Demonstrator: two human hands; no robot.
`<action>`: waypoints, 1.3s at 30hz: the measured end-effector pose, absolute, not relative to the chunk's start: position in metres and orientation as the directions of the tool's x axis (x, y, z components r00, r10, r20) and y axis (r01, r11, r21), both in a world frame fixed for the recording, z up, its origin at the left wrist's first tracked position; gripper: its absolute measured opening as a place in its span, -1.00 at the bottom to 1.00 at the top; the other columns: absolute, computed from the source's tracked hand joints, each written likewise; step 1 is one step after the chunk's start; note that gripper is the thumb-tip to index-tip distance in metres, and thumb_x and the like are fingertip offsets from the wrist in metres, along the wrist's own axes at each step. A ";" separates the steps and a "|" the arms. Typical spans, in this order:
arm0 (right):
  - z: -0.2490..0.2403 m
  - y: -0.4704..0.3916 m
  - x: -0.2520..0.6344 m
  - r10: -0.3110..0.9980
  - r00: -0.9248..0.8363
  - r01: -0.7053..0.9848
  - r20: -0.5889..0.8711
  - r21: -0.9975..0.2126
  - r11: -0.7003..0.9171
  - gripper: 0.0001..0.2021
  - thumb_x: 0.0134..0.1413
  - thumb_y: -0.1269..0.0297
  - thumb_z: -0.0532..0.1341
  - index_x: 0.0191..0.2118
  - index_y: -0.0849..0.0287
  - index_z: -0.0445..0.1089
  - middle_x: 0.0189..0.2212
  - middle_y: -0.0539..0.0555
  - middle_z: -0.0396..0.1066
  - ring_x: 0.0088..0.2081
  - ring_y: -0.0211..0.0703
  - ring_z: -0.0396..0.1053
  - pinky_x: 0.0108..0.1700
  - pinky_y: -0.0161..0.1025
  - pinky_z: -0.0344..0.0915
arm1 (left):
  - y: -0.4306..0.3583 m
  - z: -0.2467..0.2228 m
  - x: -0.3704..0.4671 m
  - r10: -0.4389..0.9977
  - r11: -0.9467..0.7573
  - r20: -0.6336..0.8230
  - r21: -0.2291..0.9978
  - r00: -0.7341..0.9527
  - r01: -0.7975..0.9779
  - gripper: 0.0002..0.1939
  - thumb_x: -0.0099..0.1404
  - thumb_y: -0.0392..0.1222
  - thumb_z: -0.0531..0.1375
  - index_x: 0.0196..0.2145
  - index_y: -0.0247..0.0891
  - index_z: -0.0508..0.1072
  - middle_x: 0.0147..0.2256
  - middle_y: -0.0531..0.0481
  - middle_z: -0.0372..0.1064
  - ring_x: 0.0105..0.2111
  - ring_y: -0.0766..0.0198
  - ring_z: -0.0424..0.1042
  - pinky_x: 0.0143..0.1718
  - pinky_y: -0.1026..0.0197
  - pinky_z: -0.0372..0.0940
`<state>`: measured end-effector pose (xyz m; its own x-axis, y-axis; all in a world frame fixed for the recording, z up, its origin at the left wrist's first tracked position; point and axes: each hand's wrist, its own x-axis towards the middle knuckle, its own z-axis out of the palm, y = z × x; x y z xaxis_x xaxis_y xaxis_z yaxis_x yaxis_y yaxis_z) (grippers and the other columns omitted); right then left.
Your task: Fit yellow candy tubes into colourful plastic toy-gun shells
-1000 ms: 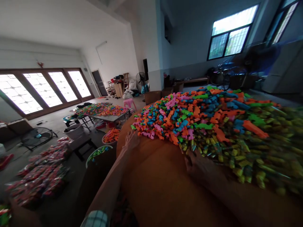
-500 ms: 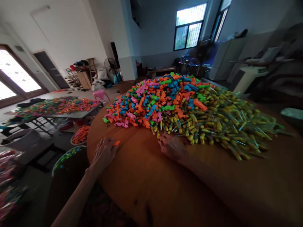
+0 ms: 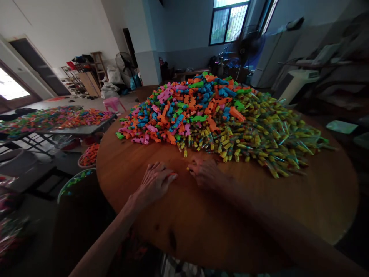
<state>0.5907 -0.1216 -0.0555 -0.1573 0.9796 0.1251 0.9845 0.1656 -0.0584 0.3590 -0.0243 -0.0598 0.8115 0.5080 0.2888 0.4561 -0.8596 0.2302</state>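
Note:
My left hand (image 3: 155, 179) is closed over the wooden tabletop, with a sliver of a small orange plastic piece (image 3: 172, 174) showing by the thumb; the fingers hide most of it. To its right, my right hand (image 3: 206, 172) is pinched around a small yellow-ended piece (image 3: 188, 168), whose other end I cannot see. The two hands face each other, a short gap apart. Just beyond them rises a heap of orange, blue, green and pink plastic toy pieces (image 3: 173, 115). Against its right side lies a pile of thin yellow-ended sticks (image 3: 265, 138), seemingly in clear wrapping.
The round wooden table (image 3: 121, 165) carries both heaps. Left of it stand a tub of orange pieces (image 3: 90, 154) and a bin (image 3: 62, 190) with green and blue ones. Another table (image 3: 72, 130) is covered with coloured pieces. A pink stool (image 3: 113, 103) and fans are farther back.
My left hand has moved right, toward my right hand, with the orange piece. My right hand has drawn slightly back from the yellow pile, a yellow end now showing at its fingertips. The view has tilted down.

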 end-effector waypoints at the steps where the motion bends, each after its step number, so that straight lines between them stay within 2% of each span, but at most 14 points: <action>1: -0.056 -0.121 0.589 0.976 -0.187 0.978 0.115 -0.067 0.195 -0.75 0.30 0.40 0.05 -0.09 0.22 0.48 -0.16 0.18 0.42 -0.35 -0.19 0.26 -0.37 -0.21 -0.10 | -0.023 -0.060 0.363 0.522 -0.850 0.274 0.251 0.808 0.464 -0.69 0.52 -0.04 0.06 -0.23 -0.17 0.56 -0.25 -0.05 0.44 -0.17 0.15 0.38 -0.09 0.05 0.15; 6: -0.061 -0.120 0.578 0.966 -0.226 0.951 0.129 -0.183 0.247 -0.79 0.26 0.47 0.08 -0.09 0.28 0.43 -0.17 0.19 0.42 -0.27 -0.16 0.30 -0.28 -0.23 0.07 | -0.019 -0.066 0.371 0.539 -0.821 0.288 0.389 0.792 0.417 -0.66 0.54 -0.16 -0.02 -0.30 -0.23 0.49 -0.29 -0.07 0.43 -0.20 0.18 0.34 -0.05 0.07 0.20; 11: -0.063 -0.122 0.566 0.956 -0.238 0.930 0.169 -0.244 0.274 -0.79 0.29 0.45 0.07 -0.09 0.28 0.43 -0.20 0.18 0.41 -0.22 -0.13 0.32 -0.20 -0.22 0.15 | -0.022 -0.074 0.373 0.547 -0.821 0.335 0.396 0.768 0.412 -0.67 0.54 -0.20 -0.06 -0.31 -0.25 0.42 -0.28 -0.10 0.37 -0.20 0.16 0.31 -0.07 0.08 0.22; 14: -0.062 -0.121 0.562 0.961 -0.238 0.933 0.138 -0.244 0.266 -0.76 0.29 0.46 0.06 -0.05 0.30 0.43 -0.19 0.19 0.41 -0.23 -0.12 0.33 -0.23 -0.22 0.15 | -0.024 -0.074 0.374 0.559 -0.815 0.338 0.394 0.757 0.425 -0.67 0.54 -0.21 -0.06 -0.34 -0.26 0.40 -0.28 -0.11 0.36 -0.21 0.16 0.30 -0.11 0.09 0.21; 19: -0.067 -0.120 0.561 0.960 -0.220 0.935 0.172 -0.242 0.257 -0.74 0.33 0.42 0.04 -0.02 0.27 0.43 -0.17 0.20 0.41 -0.24 -0.13 0.34 -0.21 -0.21 0.17 | -0.025 -0.073 0.374 0.542 -0.826 0.347 0.386 0.766 0.410 -0.65 0.54 -0.21 -0.06 -0.36 -0.26 0.39 -0.29 -0.10 0.35 -0.23 0.18 0.28 -0.12 0.10 0.18; 23: -0.069 -0.119 0.559 0.960 -0.217 0.939 0.177 -0.231 0.255 -0.76 0.34 0.39 0.05 -0.06 0.27 0.44 -0.15 0.21 0.40 -0.22 -0.12 0.35 -0.19 -0.20 0.18 | -0.024 -0.075 0.374 0.535 -0.831 0.352 0.384 0.768 0.403 -0.64 0.54 -0.21 -0.06 -0.36 -0.27 0.41 -0.29 -0.11 0.37 -0.23 0.18 0.28 -0.11 0.09 0.19; 29: -0.071 -0.117 0.562 0.956 -0.255 0.928 0.143 -0.240 0.283 -0.74 0.29 0.45 0.07 -0.05 0.28 0.47 -0.12 0.22 0.39 -0.22 -0.15 0.36 -0.19 -0.23 0.19 | -0.024 -0.076 0.374 0.521 -0.839 0.355 0.380 0.776 0.390 -0.65 0.54 -0.19 -0.05 -0.33 -0.25 0.45 -0.30 -0.10 0.39 -0.23 0.17 0.29 -0.11 0.08 0.19; 34: -0.072 -0.113 0.566 0.936 -0.334 0.916 0.113 -0.194 0.350 -0.74 0.17 0.49 0.09 -0.09 0.29 0.46 -0.12 0.20 0.37 -0.36 -0.23 0.27 -0.31 -0.24 0.11 | -0.024 -0.074 0.375 0.504 -0.846 0.366 0.391 0.783 0.362 -0.68 0.54 -0.20 -0.03 -0.27 -0.26 0.47 -0.26 -0.12 0.41 -0.20 0.15 0.29 -0.10 0.07 0.21; 39: -0.064 -0.110 0.564 0.930 -0.360 0.919 0.070 -0.142 0.367 -0.78 0.15 0.47 0.09 -0.16 0.29 0.46 -0.17 0.18 0.37 -0.42 -0.25 0.20 -0.40 -0.22 -0.01 | -0.024 -0.073 0.375 0.498 -0.851 0.366 0.379 0.786 0.362 -0.69 0.54 -0.20 -0.02 -0.23 -0.28 0.48 -0.29 -0.11 0.38 -0.24 0.16 0.27 -0.13 0.07 0.20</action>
<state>0.5637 -0.1100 -0.0643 -0.3603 0.9302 0.0703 0.9194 0.3669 -0.1418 0.3751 -0.0242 -0.0725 0.7864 0.4977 0.3660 0.3623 -0.8514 0.3793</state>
